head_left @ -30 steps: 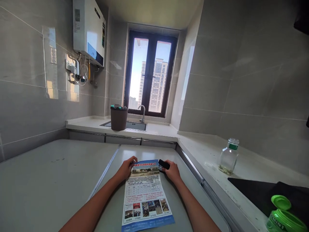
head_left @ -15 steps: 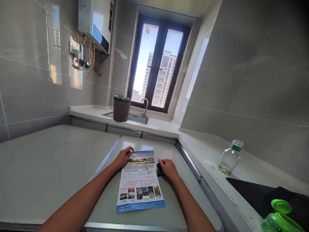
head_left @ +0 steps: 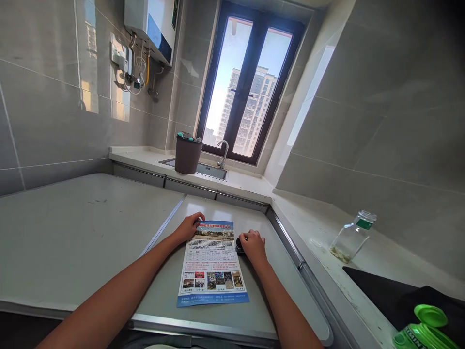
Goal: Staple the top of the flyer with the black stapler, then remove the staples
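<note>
A printed leaflet (head_left: 214, 261) with a blue border, red heading and small photos lies on the white folding table. My left hand (head_left: 189, 227) is at its upper left corner, fingers curled over the edge of the paper. Just off the leaflet's right edge, my right hand (head_left: 253, 246) is closed round a small black object (head_left: 239, 245). Most of that object is hidden under the fingers, so its kind does not show.
The white table (head_left: 109, 232) has a seam left of the leaflet. Behind it, a brown bin (head_left: 188, 154) stands at the sink (head_left: 212, 170) with its faucet (head_left: 224, 152). On the right counter are a glass jar (head_left: 350, 238), a black sheet (head_left: 385, 291) and an open green bottle (head_left: 417, 335).
The camera view has shifted and tilted slightly. My right hand has drawn the black object a little away from the leaflet's right edge. My left hand stays at the corner.
</note>
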{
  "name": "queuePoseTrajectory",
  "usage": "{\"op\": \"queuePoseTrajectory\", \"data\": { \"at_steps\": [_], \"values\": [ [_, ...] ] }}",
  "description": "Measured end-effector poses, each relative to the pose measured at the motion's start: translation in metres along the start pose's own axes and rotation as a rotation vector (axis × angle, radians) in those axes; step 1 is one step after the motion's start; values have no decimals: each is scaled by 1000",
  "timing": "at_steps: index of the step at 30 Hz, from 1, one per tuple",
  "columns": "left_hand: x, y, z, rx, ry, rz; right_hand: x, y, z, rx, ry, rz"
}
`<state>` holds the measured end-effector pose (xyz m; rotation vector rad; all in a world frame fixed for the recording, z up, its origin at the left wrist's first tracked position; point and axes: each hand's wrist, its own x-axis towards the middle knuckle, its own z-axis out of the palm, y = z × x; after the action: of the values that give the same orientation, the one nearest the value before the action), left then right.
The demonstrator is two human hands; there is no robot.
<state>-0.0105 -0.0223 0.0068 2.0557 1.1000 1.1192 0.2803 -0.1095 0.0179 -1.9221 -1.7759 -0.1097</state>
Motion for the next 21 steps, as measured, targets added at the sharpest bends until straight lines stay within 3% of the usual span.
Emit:
{"op": "queuePoseTrajectory", "data": {
  "at_steps": [10,17,21],
  "values": [
    [0,3,1,-11,6,-13,-3,-7,2,-106,-22,-43],
    [0,3,1,-20,3,-21,-12,-18,5,-355,-49,-213],
    [0,0,2,-16,-3,-26,-15,-21,15,-312,-53,-231]
  ]
}}
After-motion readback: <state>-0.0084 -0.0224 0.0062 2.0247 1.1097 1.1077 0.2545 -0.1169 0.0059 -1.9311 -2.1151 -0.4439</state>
